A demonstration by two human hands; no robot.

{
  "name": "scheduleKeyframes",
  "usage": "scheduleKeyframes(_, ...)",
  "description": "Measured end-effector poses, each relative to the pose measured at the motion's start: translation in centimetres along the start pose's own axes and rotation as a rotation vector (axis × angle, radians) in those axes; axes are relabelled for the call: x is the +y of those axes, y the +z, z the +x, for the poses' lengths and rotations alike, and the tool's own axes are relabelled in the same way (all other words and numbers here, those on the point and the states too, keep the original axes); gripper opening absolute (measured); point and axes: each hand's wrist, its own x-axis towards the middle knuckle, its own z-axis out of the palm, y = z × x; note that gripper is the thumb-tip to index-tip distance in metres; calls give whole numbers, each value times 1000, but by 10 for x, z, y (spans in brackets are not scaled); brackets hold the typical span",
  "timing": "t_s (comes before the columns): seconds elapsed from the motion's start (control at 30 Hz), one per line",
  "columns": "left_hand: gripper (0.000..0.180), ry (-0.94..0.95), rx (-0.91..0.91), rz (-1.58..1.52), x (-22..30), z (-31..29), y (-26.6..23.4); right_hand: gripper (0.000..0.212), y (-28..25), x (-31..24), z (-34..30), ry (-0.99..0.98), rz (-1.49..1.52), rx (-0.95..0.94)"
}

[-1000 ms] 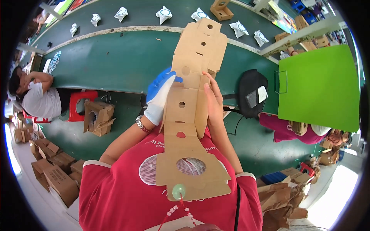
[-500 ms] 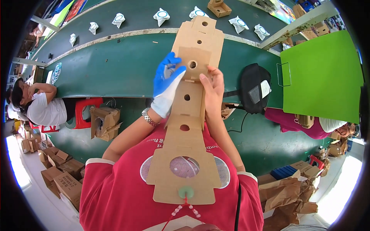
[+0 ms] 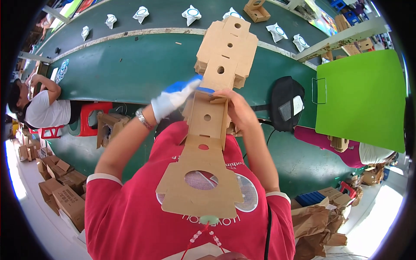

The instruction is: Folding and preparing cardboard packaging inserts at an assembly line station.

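Note:
A partly folded brown cardboard box (image 3: pixel 207 128) stretches toward my chest. Its far section has raised walls; its near flat panel (image 3: pixel 173 184) has a large round hole. My left hand (image 3: pixel 177 96), in a white glove with blue fingers, is at the far end wall, blurred by motion, its fingers around that wall's edge. My bare right hand (image 3: pixel 237 109) grips the box's far right corner, fingertips on the top edge. Just beyond the hands lies a stack of flat cardboard blanks (image 3: pixel 229 52) with small round holes.
A black backpack (image 3: pixel 287 104) lies right of my right hand, beside a lime-green board (image 3: pixel 362 97). Several white wrapped items (image 3: pixel 191 15) and an open small box (image 3: pixel 256 13) stand on the far belt. Another person (image 3: pixel 47 102) sits at the left. Cartons (image 3: pixel 69 203) fill the lower left floor.
The box's far end has been folded up into a wall, and it now sits apart from the stack behind it. My left hand has moved down over that end; my right hand has moved nearer me.

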Motion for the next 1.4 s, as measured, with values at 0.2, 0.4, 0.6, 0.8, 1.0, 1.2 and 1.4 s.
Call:
scheduleKeyframes(0.2,60,-60,-296,746,44,19,-9,31,-5,-24,13,120,-662,-135)
scheduleKeyframes(0.4,59,-123,-281,1026,61,34,17,23,11,-29,15,-285,-1081,-54)
scheduleKeyframes(0.6,61,44,-228,1293,72,45,38,19,14,-38,18,-238,-1526,-62)
scheduleKeyframes(0.8,46,513,-102,636,83,29,-23,25,-55,-61,37,-176,-821,295)
scheduleKeyframes(1.0,70,503,-16,138,8,5,14,24,-2,-16,29,-183,-419,249)
scheduleKeyframes(1.2,46,364,319,-377,-15,5,15,53,35,10,13,198,-120,122)
scheduleKeyframes(1.4,54,221,330,-850,-11,-2,40,41,28,12,-13,-207,-213,173)
